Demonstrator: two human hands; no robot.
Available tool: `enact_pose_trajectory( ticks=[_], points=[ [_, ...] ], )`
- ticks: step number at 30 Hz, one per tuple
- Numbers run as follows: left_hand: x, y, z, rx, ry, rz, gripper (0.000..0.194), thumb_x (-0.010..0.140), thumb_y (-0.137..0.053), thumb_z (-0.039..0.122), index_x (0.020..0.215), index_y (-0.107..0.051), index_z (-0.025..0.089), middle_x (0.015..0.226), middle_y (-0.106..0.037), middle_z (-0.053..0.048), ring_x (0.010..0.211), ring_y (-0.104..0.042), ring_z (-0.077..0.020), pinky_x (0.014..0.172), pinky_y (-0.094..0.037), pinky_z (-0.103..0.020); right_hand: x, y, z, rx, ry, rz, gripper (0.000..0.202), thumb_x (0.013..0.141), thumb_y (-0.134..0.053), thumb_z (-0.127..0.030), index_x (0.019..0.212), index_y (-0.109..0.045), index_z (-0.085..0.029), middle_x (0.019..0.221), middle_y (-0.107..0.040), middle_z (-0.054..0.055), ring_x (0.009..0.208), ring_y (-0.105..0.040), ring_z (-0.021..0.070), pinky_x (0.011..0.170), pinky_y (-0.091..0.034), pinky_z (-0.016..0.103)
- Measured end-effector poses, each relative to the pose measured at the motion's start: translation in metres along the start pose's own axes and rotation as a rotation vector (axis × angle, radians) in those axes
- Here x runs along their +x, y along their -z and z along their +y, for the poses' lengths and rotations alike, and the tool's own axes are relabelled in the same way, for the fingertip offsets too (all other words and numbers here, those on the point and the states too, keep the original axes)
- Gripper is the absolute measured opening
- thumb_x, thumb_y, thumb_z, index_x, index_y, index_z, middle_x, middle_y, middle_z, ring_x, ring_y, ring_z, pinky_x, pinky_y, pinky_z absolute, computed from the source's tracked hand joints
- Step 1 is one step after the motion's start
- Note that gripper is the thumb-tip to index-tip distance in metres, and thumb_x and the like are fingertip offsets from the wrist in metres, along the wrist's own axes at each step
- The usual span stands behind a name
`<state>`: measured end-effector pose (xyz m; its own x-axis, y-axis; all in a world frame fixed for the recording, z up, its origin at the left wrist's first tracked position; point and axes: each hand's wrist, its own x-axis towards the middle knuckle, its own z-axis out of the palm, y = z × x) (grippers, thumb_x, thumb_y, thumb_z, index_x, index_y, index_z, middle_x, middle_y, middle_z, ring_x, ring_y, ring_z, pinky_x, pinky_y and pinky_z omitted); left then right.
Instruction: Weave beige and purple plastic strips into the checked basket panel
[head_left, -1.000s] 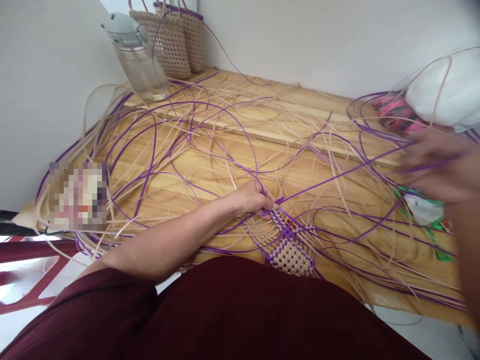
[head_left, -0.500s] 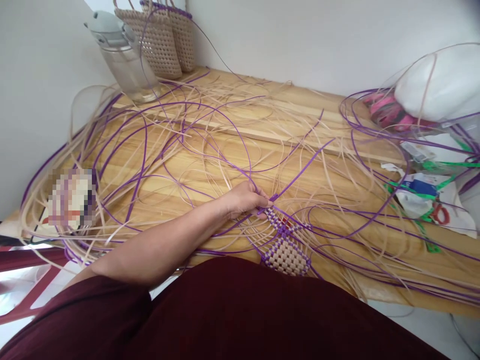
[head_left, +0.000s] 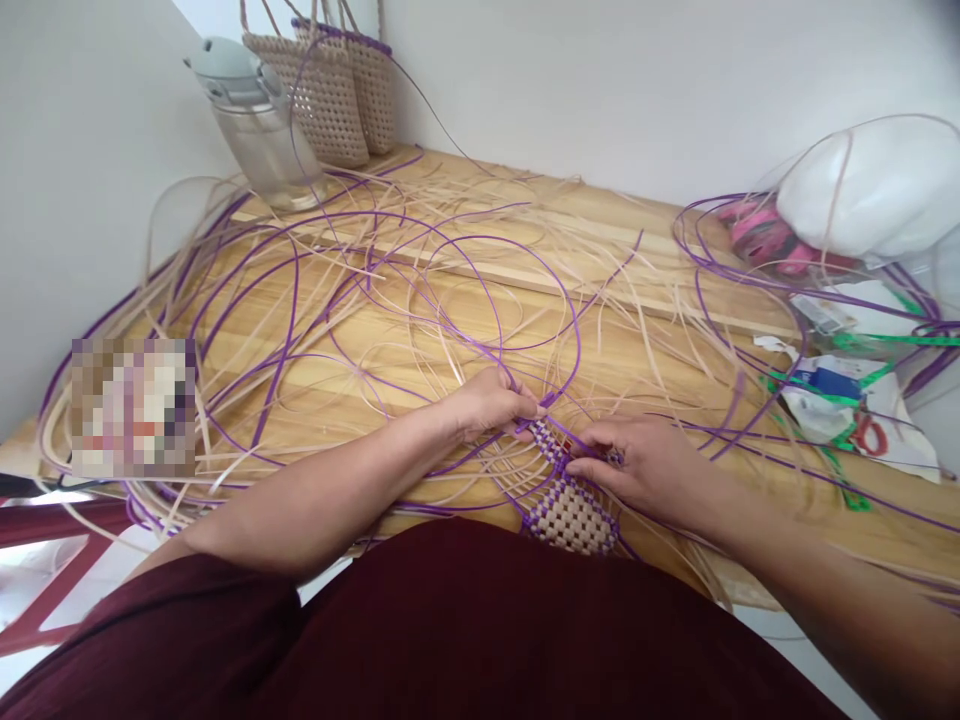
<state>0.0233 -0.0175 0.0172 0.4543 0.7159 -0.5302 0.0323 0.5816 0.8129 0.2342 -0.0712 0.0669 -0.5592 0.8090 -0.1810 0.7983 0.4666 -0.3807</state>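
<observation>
My left hand [head_left: 495, 402] pinches a purple strip [head_left: 550, 399] between thumb and fingers at the upper left corner of a small woven piece [head_left: 574, 515]. The piece is a beige checker weave with purple edging, close to my body, with two narrow woven arms spreading from its top. My right hand [head_left: 637, 462] has come to its right arm, thumb low and fingers bent above it. A purple strand runs from the left fingertips into the right fingers, which appear closed on it. The right fingertips partly cover the weave and something small and red.
Loose beige and purple strips lie all over the wooden table [head_left: 360, 330]. A water bottle [head_left: 259, 135] and woven baskets [head_left: 330, 100] stand at the back left. On the right are a white bag [head_left: 862, 190], a pink bundle [head_left: 769, 235] and red-handled scissors [head_left: 870, 435].
My right hand has come into view from the right and reached the weave. A purple strip that pointed up and right now curves into a loop above it. My left hand keeps its pinch.
</observation>
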Motion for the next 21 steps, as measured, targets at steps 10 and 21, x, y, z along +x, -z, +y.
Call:
enact_pose_trajectory(
  ticks=[10, 21],
  points=[
    [0.0, 0.001, -0.001, 0.008, -0.023, -0.034, 0.009, 0.068, -0.073, 0.01, 0.062, -0.065, 0.009, 0.058, -0.066, -0.004, 0.045, -0.061, -0.0101, 0.049, -0.051, -0.019, 0.004, 0.004, 0.032, -0.11, -0.191, 0.109, 0.018, 0.09, -0.055, -0.035, 0.084, -0.065, -0.021, 0.067, -0.065, -0.001, 0.057, -0.054, 0.0128, 0.056, -0.031, 0.025],
    [0.0, 0.0, -0.001, 0.018, -0.02, -0.036, 0.006, 0.067, -0.072, 0.011, 0.064, -0.066, 0.008, 0.058, -0.067, -0.003, 0.046, -0.061, -0.0102, 0.051, -0.051, -0.019, 0.004, 0.072, 0.033, 0.119, -0.065, -0.069, 0.039, 0.091, -0.053, -0.047, 0.066, -0.063, -0.02, 0.058, -0.058, 0.0, 0.054, -0.049, 0.0102, 0.053, -0.035, 0.025]
  ],
)
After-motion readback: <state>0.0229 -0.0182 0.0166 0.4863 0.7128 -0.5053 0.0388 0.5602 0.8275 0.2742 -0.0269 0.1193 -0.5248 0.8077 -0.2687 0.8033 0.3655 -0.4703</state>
